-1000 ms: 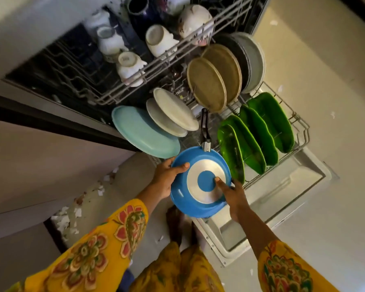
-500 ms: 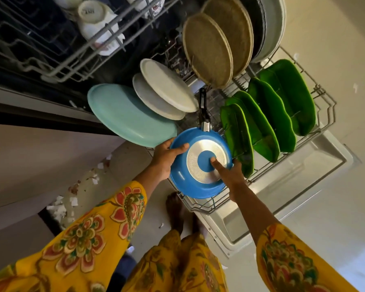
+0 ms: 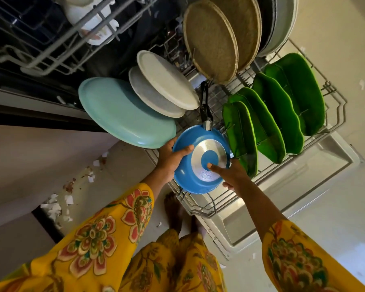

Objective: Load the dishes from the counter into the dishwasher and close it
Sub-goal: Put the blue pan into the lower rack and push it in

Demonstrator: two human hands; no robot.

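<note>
While both hands (image 3: 171,159) hold it, pan (image 3: 185,178) stands between.

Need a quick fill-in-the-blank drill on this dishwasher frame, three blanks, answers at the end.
1. Both hands hold a ____ frying pan over the lower rack.
2. The left hand grips the pan's ____.
3. The leaf-shaped plates racked to the pan's right are ____.

Missing words: blue; rim; green
</note>
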